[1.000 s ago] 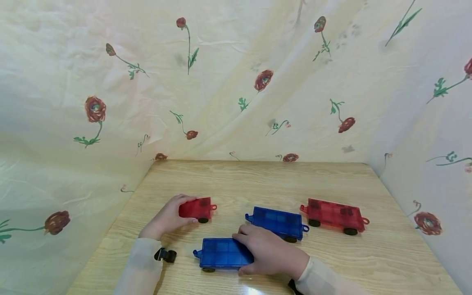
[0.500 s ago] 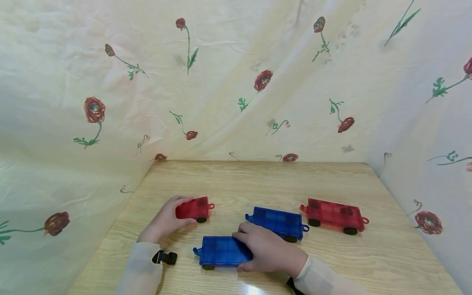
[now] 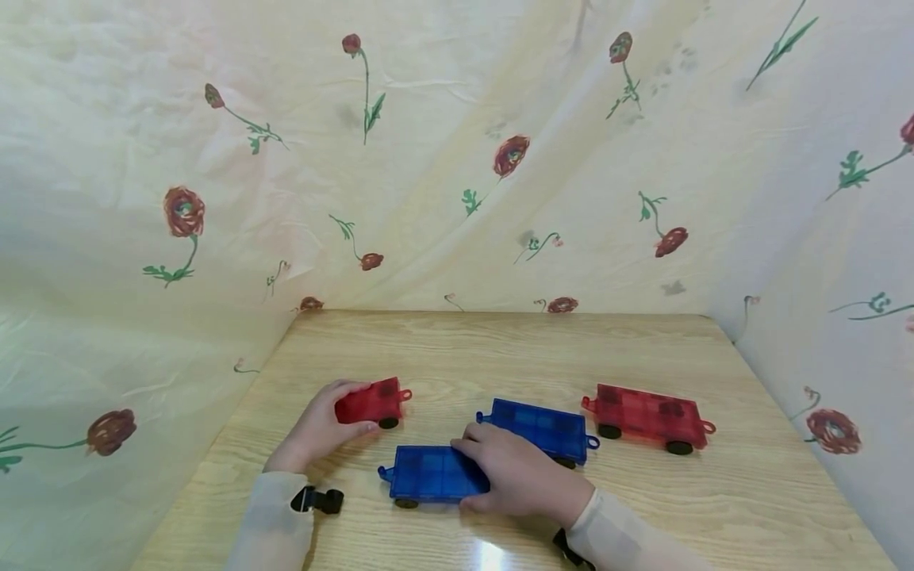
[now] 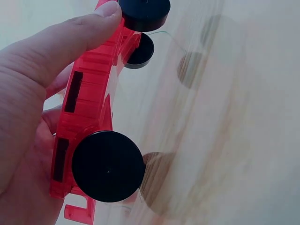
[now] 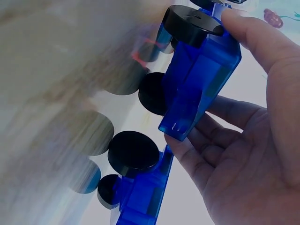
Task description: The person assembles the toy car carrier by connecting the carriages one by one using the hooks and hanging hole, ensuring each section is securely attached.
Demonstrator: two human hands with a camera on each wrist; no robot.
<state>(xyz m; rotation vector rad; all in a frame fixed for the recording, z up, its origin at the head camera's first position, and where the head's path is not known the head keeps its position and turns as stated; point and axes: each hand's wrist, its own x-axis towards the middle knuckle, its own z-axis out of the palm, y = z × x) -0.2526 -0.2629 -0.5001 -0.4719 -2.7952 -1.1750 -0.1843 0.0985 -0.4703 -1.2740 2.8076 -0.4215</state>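
Observation:
At the left of the table my left hand (image 3: 314, 432) grips a red translucent toy train car (image 3: 374, 402), its ring end pointing right. The left wrist view shows the thumb along the side of this red car (image 4: 89, 108), above black wheels, with a hook at the near end. My right hand (image 3: 517, 476) holds a blue toy train car (image 3: 432, 474) by its right end, hook facing left. Fingers hide that end. Just behind the right hand stands a second blue car (image 3: 539, 424), also seen as a blue car (image 5: 145, 201) low in the right wrist view.
Another red train car (image 3: 646, 412) stands at the right, its hook close to the second blue car's ring but apart. A light wooden table (image 3: 500, 341) carries everything. Floral cloth (image 3: 428, 198) hangs at the back and both sides.
My left hand has shifted slightly left with the red car, whose ring end has risen a little in view. My right hand has slid its blue car slightly toward the back.

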